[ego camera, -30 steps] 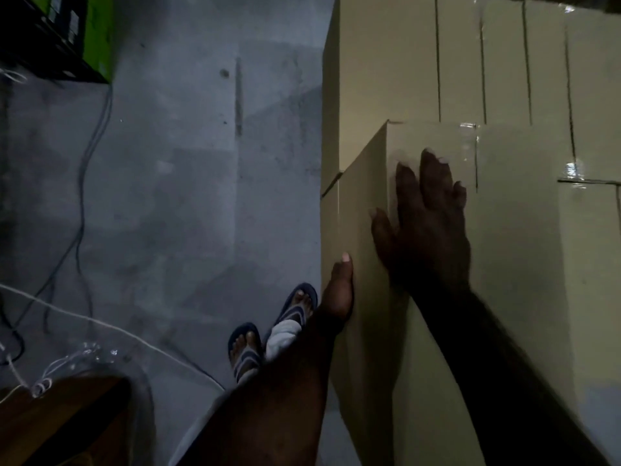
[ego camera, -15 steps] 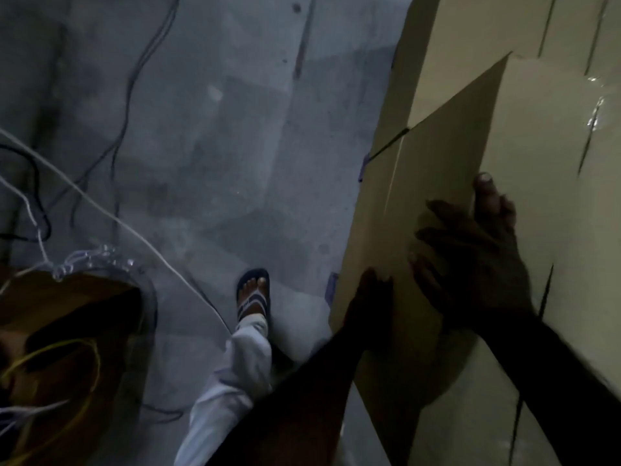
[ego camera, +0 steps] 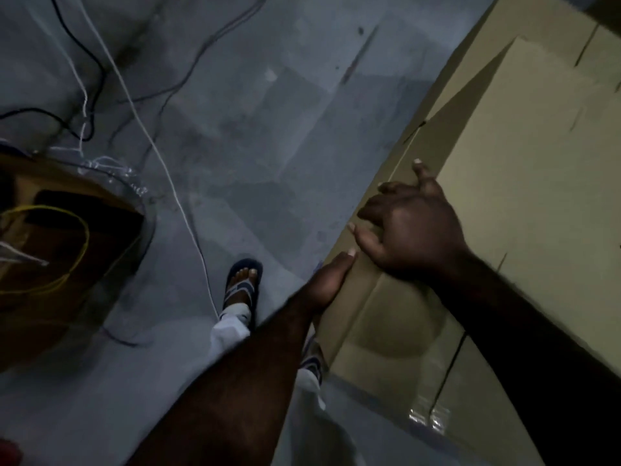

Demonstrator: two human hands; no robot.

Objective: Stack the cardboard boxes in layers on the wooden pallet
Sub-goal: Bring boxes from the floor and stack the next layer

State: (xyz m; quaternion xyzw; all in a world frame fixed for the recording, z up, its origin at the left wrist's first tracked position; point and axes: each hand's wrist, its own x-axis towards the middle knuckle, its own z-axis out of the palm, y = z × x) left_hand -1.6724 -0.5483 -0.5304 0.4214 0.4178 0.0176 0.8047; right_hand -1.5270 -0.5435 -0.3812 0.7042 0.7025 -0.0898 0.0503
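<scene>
Now, your box stack (ego camera: pixel 524 38) fills the right side, its pallet hidden; the top cardboard box (ego camera: pixel 524 183) sits at the near edge; your right hand (ego camera: pixel 416 227) lies spread on it; your left hand (ego camera: pixel 331 280) presses its side, fingers hidden; push crooked and it may tip off.

L arm: left forearm (ego camera: pixel 242 381) bare, runs from near centre towards far right | left hand (ego camera: pixel 331 280): thumb (ego camera: pixel 346 260) straight, pointing far; fingers out of sight | R arm: right forearm (ego camera: pixel 537 331) enters from near right | right hand (ego camera: pixel 413 227): palm down, fingers (ego camera: pixel 421 173) spread, loosely bent, index pointing far
</scene>
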